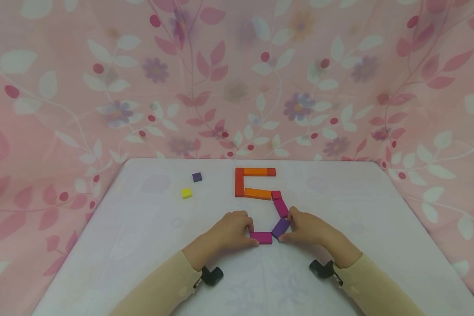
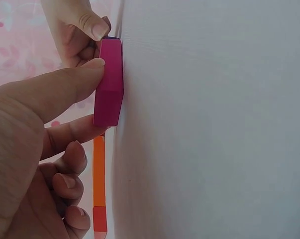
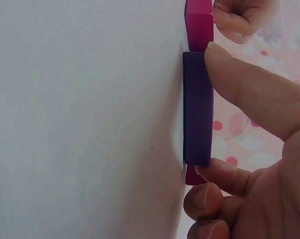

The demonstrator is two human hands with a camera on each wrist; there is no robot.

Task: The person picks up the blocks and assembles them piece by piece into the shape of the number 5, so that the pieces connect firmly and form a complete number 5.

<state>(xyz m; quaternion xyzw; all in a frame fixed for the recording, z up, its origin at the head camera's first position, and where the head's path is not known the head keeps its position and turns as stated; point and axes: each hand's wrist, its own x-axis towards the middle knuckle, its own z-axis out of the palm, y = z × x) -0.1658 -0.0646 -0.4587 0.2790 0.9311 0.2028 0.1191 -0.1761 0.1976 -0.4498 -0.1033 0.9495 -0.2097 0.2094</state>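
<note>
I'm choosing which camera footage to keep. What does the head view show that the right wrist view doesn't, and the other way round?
Of the two, only the head view shows the yellow block, the small purple block and the two orange blocks. Only the right wrist view shows the palm side of the right hand. Both show that hand gripping the long purple block, the left hand holding a magenta block, and the pink patterned backdrop.

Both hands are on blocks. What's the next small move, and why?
I'd probably ease the right hand off the purple block it grips: that block's ends sit close to the upper magenta block and the lower magenta block, which the left hand pinches, so it seems well placed.
</note>
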